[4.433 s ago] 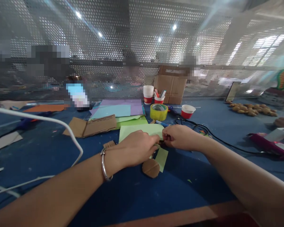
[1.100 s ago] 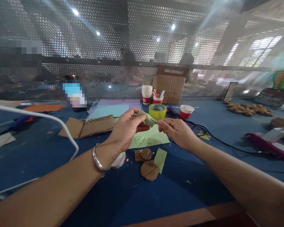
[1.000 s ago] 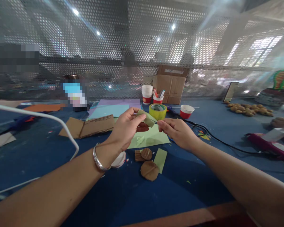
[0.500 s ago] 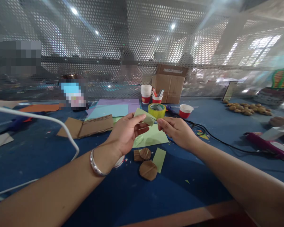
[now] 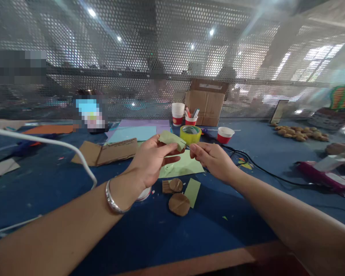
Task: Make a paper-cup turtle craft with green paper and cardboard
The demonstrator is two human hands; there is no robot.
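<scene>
Blue surface (image 5: 149,237) spread beneath. Left hand (image 5: 148,160) gripped pale-green rectangular paper slip (image 5: 169,138), one end apparently slit; right hand (image 5: 214,159) clenched just beside, contents unclear. Below hands, pale-green paper strip (image 5: 193,191) lay seemingly unslit, round brown cardboard disc (image 5: 179,204) loose.

Obscured and Cut-Off Items

Your left hand (image 5: 148,163) hides part of the green paper piece (image 5: 169,138). Your right hand (image 5: 214,159) covers most of the thin item (image 5: 187,146); its exposed end is too small to identify. Under your left wrist, the white disc (image 5: 144,194) shows only in part. Note that your forearms (image 5: 66,228), the white cable (image 5: 46,137) and the purple device (image 5: 313,172) run out of view at the edges. The phone-shaped object (image 5: 90,113) is pixelated; shapes behind the mesh screen (image 5: 175,34) are blurred.
</scene>
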